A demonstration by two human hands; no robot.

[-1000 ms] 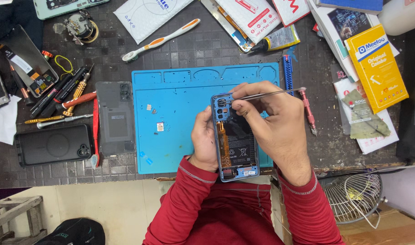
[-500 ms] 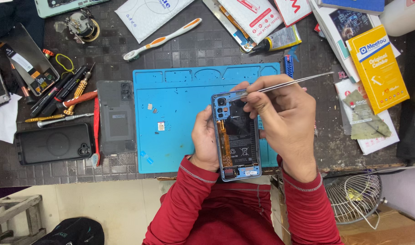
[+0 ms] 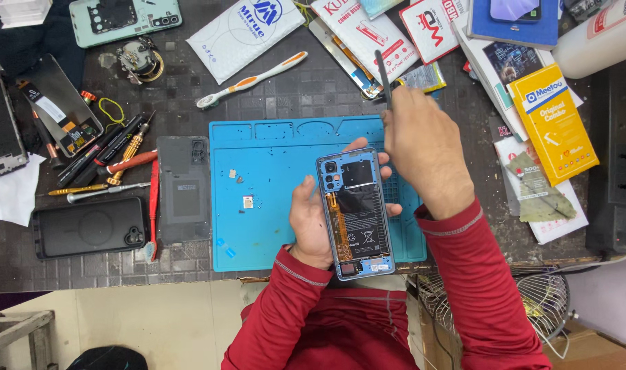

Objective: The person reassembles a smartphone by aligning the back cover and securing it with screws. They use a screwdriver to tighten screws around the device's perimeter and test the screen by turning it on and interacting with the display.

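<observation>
My left hand (image 3: 311, 223) cradles the opened phone (image 3: 356, 212) above the blue mat (image 3: 272, 185), fingers wrapped round its edges; my right hand (image 3: 419, 147), beyond the phone, pinches tweezers (image 3: 383, 75); a slip could gouge the exposed battery.

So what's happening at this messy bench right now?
A person in red sleeves is working on an opened phone. The left hand holds it, back cover off, over a blue mat, with the battery and inner parts showing. The right hand is raised above the phone's top end and grips a thin metal tool that points away from the person. Screwdrivers, a toothbrush and other phone parts lie around.
</observation>
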